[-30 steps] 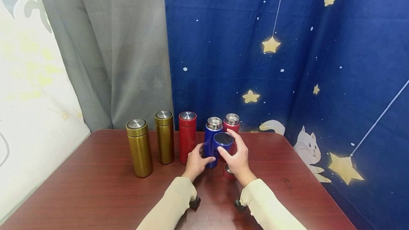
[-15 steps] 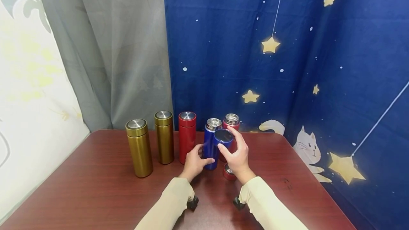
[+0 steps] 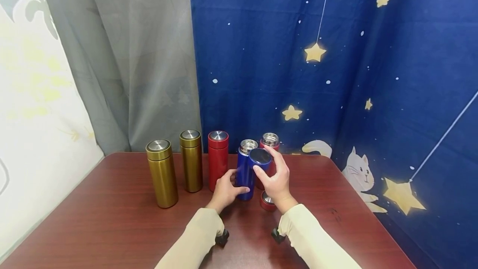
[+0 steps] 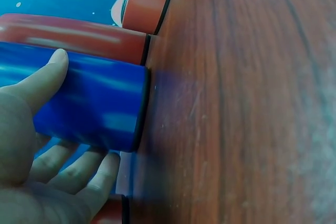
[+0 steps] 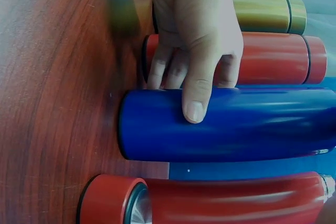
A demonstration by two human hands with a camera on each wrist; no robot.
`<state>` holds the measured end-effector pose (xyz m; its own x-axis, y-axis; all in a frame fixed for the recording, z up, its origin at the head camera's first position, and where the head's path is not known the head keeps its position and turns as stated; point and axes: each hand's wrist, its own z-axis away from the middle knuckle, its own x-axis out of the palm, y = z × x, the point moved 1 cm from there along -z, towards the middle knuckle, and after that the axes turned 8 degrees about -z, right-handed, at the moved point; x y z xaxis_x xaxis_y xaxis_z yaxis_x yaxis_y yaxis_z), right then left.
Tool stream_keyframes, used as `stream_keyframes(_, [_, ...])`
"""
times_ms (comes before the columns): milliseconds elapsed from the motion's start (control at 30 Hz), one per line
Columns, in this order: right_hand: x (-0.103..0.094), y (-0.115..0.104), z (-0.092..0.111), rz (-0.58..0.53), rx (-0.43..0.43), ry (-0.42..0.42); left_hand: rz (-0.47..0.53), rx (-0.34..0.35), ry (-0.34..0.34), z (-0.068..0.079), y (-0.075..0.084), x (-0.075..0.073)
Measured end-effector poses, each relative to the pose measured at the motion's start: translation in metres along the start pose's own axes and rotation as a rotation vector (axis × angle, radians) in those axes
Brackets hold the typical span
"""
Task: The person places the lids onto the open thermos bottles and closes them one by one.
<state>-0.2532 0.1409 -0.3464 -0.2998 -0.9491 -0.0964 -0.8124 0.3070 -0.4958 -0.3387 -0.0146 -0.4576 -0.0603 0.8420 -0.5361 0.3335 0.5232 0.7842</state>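
Lid pinched in the right hand just edged up a touch from where I'm standing, and the blue bottle gripped by the left hand, beside that pinch, crept nearer its holder, still uncapped tbh

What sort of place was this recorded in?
Probably a curtained-off corner of an indoor room: a wood-grain table stands before a gray curtain and a blue curtain printed with stars and a cat.

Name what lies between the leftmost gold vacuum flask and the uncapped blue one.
In the head view: another gold vacuum flask, the capped red vacuum flask, then the left hand, gripping the blue vacuum flask.
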Motion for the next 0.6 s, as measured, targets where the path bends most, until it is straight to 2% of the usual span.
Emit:
stream_keyframes(167, [0.0007,-0.0026,-0.0037,-0.001,-0.030,0.007,-0.022,0.018,-0.035,0.0005,-0.0005,-0.0022])
stream_keyframes(367, [0.0020,-0.0047,-0.0068,-0.006,-0.079,0.020,-0.026,0.007,-0.063,0.0019,-0.0010,-0.0048])
stream_keyframes(600, [0.0025,-0.0065,-0.0090,-0.011,-0.082,0.030,-0.018,-0.002,-0.080,0.0030,-0.0016,-0.0080])
